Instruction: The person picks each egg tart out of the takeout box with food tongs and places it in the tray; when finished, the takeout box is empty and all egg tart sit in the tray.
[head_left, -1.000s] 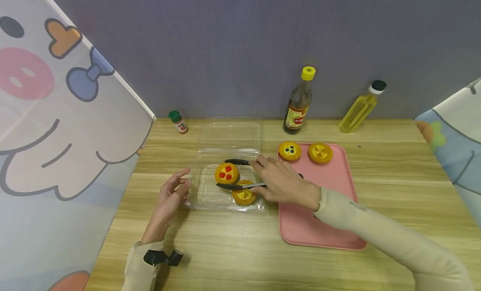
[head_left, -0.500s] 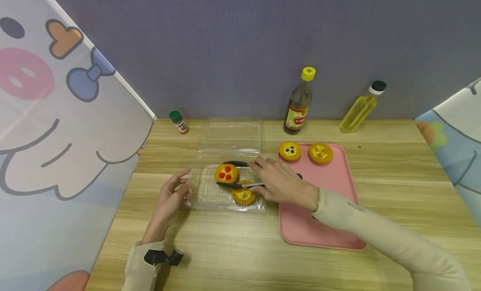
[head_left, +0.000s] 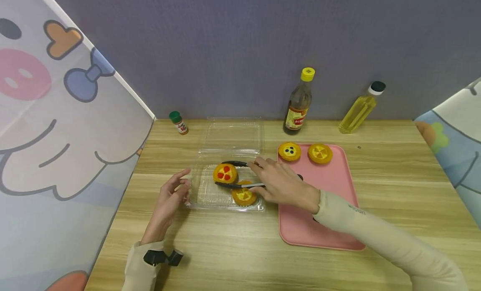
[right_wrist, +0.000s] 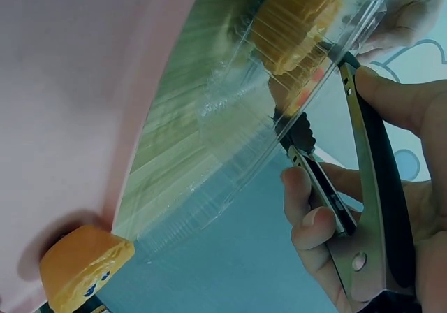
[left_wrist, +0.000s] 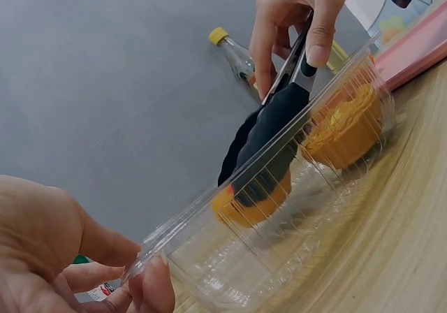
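While the clear container (head_left: 206, 195) is kept on the surface (head_left: 221, 249) with its lid (head_left: 233, 134) laid back behind it, its near-left corner is met by the left hand (head_left: 172, 199) in the head view. By the right hand (head_left: 279, 182), at the container's right side, tongs (head_left: 232, 185) are gripped, their tips placed either side of a red-topped tart (head_left: 225, 173) inside. A yellow-topped tart (head_left: 244, 196) is lodged in the container's near-right part, partly crossed by the nearer tong arm. To the container's right, a pink tray (head_left: 323, 236) is topped with a blue-dotted tart (head_left: 289, 151) and a wedge-topped tart (head_left: 320, 153). Behind the container, a shaker (head_left: 178, 123) is stood to the left, a dark bottle (head_left: 298, 107) and an oil bottle (head_left: 357, 114) to the right.

In the left wrist view, the container's rim is pinched between thumb and fingers, and the red-topped tart is seen through its wall; whether its floor is touched cannot be told.

In the right wrist view, the tongs are clasped by thumb and curled fingers, and the red-topped tart is partly hidden by the yellow-topped one.
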Demonstrator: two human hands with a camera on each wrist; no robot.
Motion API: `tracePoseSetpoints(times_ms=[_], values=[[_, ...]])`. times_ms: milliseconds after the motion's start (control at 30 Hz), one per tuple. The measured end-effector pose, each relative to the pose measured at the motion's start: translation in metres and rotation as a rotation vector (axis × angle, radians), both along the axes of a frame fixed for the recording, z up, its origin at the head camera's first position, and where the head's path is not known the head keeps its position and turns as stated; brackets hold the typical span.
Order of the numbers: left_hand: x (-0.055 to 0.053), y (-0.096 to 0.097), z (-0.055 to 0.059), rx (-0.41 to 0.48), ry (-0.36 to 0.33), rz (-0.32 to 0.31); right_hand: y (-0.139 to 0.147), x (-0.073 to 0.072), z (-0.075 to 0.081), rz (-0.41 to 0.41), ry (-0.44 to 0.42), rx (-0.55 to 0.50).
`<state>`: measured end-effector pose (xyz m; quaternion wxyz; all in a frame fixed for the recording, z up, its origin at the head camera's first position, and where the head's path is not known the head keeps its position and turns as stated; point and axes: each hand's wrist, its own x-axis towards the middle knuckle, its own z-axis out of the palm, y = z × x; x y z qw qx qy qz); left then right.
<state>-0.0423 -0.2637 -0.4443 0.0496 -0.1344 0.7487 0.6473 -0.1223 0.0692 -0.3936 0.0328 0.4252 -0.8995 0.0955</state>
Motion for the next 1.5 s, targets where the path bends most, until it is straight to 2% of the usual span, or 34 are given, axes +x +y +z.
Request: tracePoseSetpoints(times_ms=[700, 1067, 1500], values=[[0.001, 0.001, 0.003, 0.000, -0.004, 0.005, 0.017, 0.008, 0.004, -0.027, -0.019, -0.090], [0.002, -0.003, 0.001, 0.005, 0.023, -0.043, 0.031, 0.012, 0.008, -0.066, -0.026, -0.149], [0.002, -0.004, 0.002, 0.010, 0.031, -0.053, 0.054, 0.017, 0.013, -0.131, -0.040, -0.196]])
